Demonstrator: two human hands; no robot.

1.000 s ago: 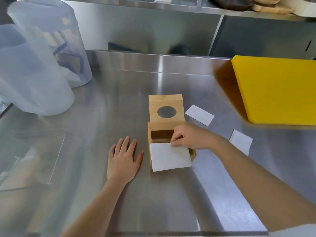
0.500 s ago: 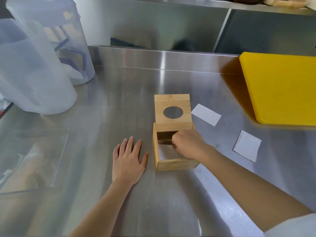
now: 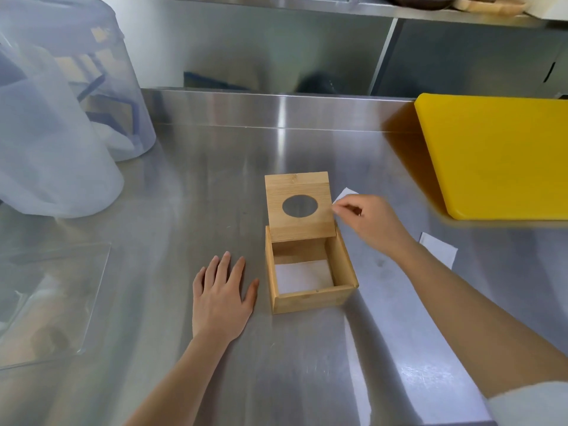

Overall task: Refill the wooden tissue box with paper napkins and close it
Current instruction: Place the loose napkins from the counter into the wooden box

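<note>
Brushed steel counter (image 3: 215, 186), square bamboo box (image 3: 310, 298), oval-holed lid (image 3: 299, 207)

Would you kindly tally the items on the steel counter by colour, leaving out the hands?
White paper napkins: 3 (one in the box, one at the right hand's fingertips, one by the right forearm)
Wooden tissue box: 1
Yellow cutting board: 1
Translucent plastic containers: 2 ()
Clear plastic sheet: 1
Total: 8

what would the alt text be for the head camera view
A wooden tissue box sits open on a steel counter, one white napkin inside, its lid tilted back. The right hand pinches a second napkin behind it; the left hand rests flat alongside.
</note>
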